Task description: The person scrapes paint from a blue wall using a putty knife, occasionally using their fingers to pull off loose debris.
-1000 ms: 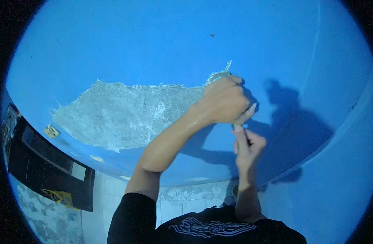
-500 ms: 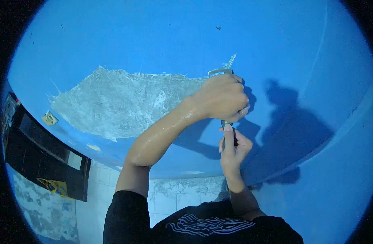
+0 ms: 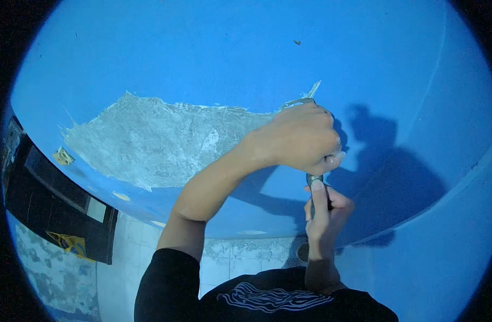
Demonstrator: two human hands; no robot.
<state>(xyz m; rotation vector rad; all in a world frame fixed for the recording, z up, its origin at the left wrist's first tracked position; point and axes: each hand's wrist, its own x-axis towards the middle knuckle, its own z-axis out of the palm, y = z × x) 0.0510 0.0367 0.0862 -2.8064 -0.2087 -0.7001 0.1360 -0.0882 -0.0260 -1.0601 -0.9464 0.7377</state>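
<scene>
My left hand is closed around the upper part of a scraper, its fist against or just off the blue wall. The scraper's metal blade shows just above the knuckles, at the right upper edge of a bare grey patch. A thin strip of lifted paint sticks up beside the blade. Below, my right hand grips the scraper's dark handle, thumb laid along it. Most of the scraper is hidden behind my hands.
Ragged paint edges surround the patch. A dark wooden door or frame stands at the lower left, with a yellow piece on it. White floor tiles and a round drain lie below. My shadow falls on the wall at right.
Both hands and the scraper have shifted slightly right and down in the view, the right hand most. The wall has shifted a little in view too. Less of the blade shows above my left hand.
</scene>
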